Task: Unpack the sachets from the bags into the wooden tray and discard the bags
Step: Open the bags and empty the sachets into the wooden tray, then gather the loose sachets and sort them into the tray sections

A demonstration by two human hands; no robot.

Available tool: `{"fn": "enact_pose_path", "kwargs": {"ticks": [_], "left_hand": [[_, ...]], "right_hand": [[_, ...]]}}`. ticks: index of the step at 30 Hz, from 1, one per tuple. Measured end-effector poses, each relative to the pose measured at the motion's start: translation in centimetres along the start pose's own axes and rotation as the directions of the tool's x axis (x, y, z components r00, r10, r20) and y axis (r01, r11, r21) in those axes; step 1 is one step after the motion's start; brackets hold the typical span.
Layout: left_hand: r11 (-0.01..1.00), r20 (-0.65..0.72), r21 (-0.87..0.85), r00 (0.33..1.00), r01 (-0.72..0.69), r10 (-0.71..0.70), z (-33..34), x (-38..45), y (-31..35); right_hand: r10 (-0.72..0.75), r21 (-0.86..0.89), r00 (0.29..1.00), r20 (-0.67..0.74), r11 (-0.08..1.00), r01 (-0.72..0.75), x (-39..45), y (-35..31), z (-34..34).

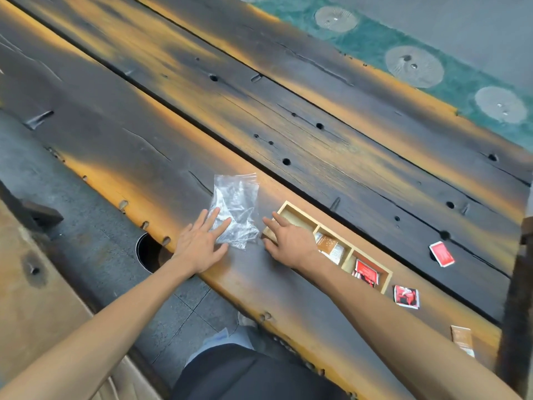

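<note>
Left hand (202,241) lies flat with fingers spread on the clear bags (236,209); right hand (288,241), also flat and open, touches the wooden tray (386,280) just right of them. Sachets (364,274) sit inside the tray, with a few loose red ones (406,296) just beyond its right end.

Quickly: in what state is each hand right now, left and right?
Left hand: open, fingers straight, resting on the clear plastic bag.
Right hand: open, fingers spread at the end of the wooden tray, holding nothing.

No legible text, brand or number is found. Printing is noted on the red sachets (366,274) and brown sachets (327,243), too blurred to be read.
</note>
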State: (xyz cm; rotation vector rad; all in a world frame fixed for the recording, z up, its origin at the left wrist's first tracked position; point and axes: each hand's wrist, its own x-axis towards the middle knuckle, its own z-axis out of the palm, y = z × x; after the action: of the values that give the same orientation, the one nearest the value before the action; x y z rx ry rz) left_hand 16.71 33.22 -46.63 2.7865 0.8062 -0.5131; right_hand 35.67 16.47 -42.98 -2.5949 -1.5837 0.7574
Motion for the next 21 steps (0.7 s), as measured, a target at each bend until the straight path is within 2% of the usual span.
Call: {"fn": "enact_pose_path", "kwargs": {"ticks": [9,15,21], "left_hand": [[0.973,-0.079,0.008,0.970,-0.229,0.229,-2.7,1.5,8.2],[0.931,-0.097,0.036,0.926,-0.364,0.366,-3.9,3.5,15.7],[0.852,-0.074,0.116,0.850,-0.511,0.521,-4.7,5.4,24.3]], "right_hand": [[0.119,0.018,0.976,-0.180,0.993,-0.118,-7.1,7.1,0.2],[0.287,0.131,0.932,-0.221,0.956,-0.263,-13.6,13.2,1.0],[0.458,0.228,0.866,-0.203,0.882,-0.413,-20.3,19.8,2.4]]}}
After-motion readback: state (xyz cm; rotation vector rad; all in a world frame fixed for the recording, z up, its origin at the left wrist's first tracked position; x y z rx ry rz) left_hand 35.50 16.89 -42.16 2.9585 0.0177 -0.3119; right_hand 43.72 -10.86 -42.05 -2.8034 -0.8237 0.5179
